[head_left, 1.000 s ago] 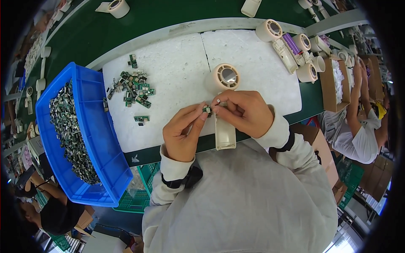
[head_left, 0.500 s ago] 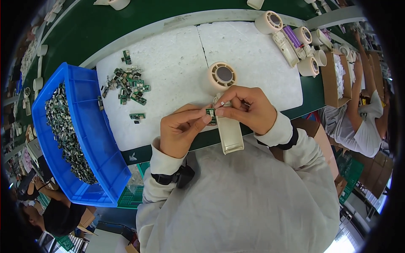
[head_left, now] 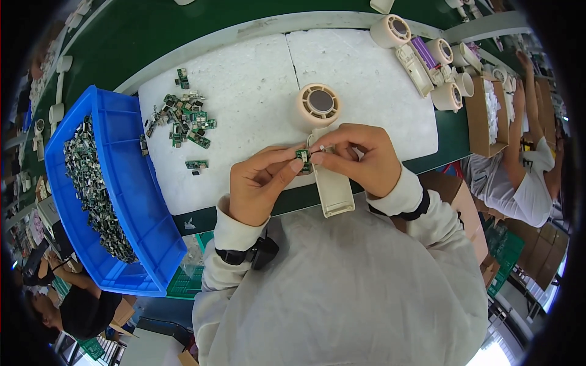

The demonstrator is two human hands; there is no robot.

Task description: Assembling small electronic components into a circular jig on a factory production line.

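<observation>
Green board (head_left: 303,157): pinched between fingertips of both hands, frame centre.
Left hand (head_left: 259,186): closed on it.
Right hand (head_left: 357,157): closed on it, above the cream fan housing (head_left: 323,146).

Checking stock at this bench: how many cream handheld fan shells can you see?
About 5: one fan shell under the hands on the white foam mat, four clustered at the mat's far right. That cluster overlaps, so more may be hidden.

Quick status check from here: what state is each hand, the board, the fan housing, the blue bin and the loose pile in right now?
left hand: pinching the small green circuit board
right hand: fingertips on the same board
small green circuit board: held above the handle, between both hands
cream fan housing: lying flat on the white foam mat
blue bin: holding many boards
loose pile of boards: scattered on the mat
</observation>
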